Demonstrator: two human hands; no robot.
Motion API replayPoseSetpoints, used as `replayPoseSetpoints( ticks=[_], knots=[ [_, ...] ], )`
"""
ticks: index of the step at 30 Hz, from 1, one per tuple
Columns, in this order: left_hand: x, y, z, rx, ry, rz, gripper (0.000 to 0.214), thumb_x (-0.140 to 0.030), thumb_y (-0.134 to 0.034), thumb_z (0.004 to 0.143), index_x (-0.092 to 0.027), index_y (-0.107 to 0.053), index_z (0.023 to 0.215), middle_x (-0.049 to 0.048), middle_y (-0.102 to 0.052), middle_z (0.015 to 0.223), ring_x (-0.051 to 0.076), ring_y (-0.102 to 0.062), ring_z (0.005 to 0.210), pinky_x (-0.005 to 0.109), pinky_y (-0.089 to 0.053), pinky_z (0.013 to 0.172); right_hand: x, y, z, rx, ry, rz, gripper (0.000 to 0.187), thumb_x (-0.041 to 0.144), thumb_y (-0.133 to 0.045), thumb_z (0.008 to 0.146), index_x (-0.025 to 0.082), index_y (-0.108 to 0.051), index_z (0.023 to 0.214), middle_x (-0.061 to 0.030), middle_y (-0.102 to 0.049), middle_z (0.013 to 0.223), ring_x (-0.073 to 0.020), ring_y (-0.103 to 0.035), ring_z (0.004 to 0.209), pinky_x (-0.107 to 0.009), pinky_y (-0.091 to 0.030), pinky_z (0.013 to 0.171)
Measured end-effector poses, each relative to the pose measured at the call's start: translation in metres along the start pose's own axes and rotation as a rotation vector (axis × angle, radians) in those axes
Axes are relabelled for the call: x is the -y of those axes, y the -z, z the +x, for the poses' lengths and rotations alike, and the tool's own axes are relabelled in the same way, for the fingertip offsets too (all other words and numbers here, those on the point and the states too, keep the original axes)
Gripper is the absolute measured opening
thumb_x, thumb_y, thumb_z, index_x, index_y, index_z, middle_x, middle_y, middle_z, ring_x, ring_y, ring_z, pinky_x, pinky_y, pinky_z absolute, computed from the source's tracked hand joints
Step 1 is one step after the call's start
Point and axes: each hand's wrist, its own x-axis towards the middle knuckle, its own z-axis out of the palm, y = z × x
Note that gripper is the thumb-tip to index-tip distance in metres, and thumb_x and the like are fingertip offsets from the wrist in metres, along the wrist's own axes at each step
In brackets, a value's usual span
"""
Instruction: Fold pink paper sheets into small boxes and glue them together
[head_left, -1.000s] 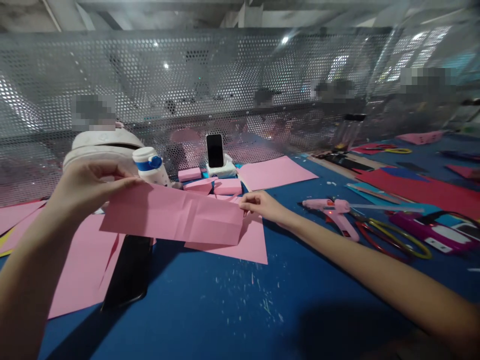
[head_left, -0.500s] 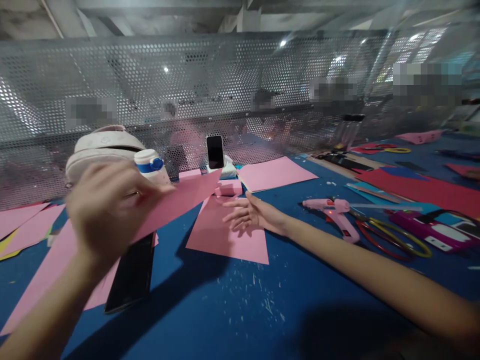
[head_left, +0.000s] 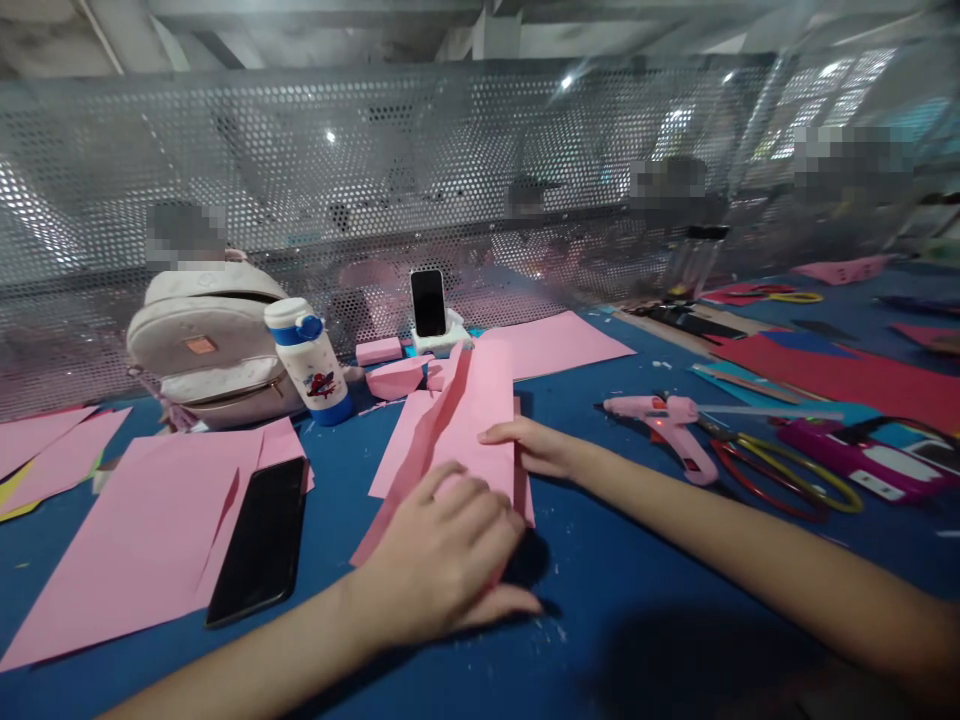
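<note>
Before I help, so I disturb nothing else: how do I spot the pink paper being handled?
Over the blue table, find the right hand. Its fingers grip the pink paper, with the left hand at its near end. Unlike the pink sheets lying around, it is visibly bent.

– How has the pink sheet (head_left: 484,400) been altered?
– It has been turned from nine-to-three to run twelve-to-six, its three o'clock edge gripped again by the right hand (head_left: 538,445).
– And the left hand (head_left: 450,550)?
– Shifted from nine o'clock to six, over the near end; the bottle (head_left: 311,372) has been uncovered.
</note>
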Motion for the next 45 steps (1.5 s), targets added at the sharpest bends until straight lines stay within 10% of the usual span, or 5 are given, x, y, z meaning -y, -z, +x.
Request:
replayPoseSetpoints(
  ticks=[10,16,29,41,45],
  knots=[
    [0.09,0.006,-0.013,-0.151,0.751,-0.51,0.07,-0.024,-0.06,0.086,-0.019,-0.033,0.15,0.0157,-0.035,0.157,0.028,-0.033,0.145,0.047,-0.026,0.119,0.002,0.003,0.001,-0.083,0.07,-0.019,0.023,0.018,-0.074,0.066,0.012,-0.072,0.088,-0.0103,-0.076,0.09,-0.0233,-0.071,0.088,-0.039,-0.053,0.094],
    [0.088,0.004,-0.012,-0.07,1.207,-1.244,0.041,-0.037,-0.075,0.075,-0.012,-0.07,0.107,0.0157,-0.076,0.101,0.029,-0.073,0.09,0.04,-0.056,0.082,-0.001,0.0,0.002,-0.091,0.158,-0.038,0.05,0.031,-0.083,0.066,0.014,-0.069,0.111,-0.0118,-0.074,0.109,-0.0269,-0.069,0.101,-0.044,-0.051,0.102],
    [0.088,0.01,-0.011,-0.255,1.336,-1.213,0.034,-0.035,-0.078,0.068,-0.012,-0.07,0.092,0.008,-0.075,0.078,0.021,-0.07,0.07,0.033,-0.053,0.07,0.004,0.001,0.008,-0.263,0.235,-0.134,0.053,0.044,-0.068,0.084,0.026,-0.055,0.132,-0.0066,-0.066,0.121,-0.0185,-0.065,0.101,-0.029,-0.055,0.082],
    [0.054,0.011,0.004,-0.162,1.146,-1.325,0.037,-0.033,-0.074,0.073,-0.015,-0.069,0.105,0.0085,-0.076,0.097,0.02,-0.071,0.079,0.032,-0.054,0.078,-0.013,-0.03,-0.005,-0.286,0.383,-0.442,0.124,0.035,-0.081,0.069,0.031,0.005,0.157,-0.0121,-0.013,0.164,-0.0321,-0.018,0.151,-0.05,-0.026,0.12],
    [0.06,0.011,0.002,-0.166,1.159,-1.313,0.038,-0.038,-0.074,0.078,-0.015,-0.068,0.108,0.0094,-0.075,0.102,0.021,-0.071,0.084,0.031,-0.054,0.078,-0.016,-0.023,0.001,-0.305,0.387,-0.318,0.112,0.019,-0.072,0.067,0.033,-0.004,0.155,-0.0124,-0.024,0.159,-0.0289,-0.04,0.14,-0.047,-0.037,0.113]
  ],
)
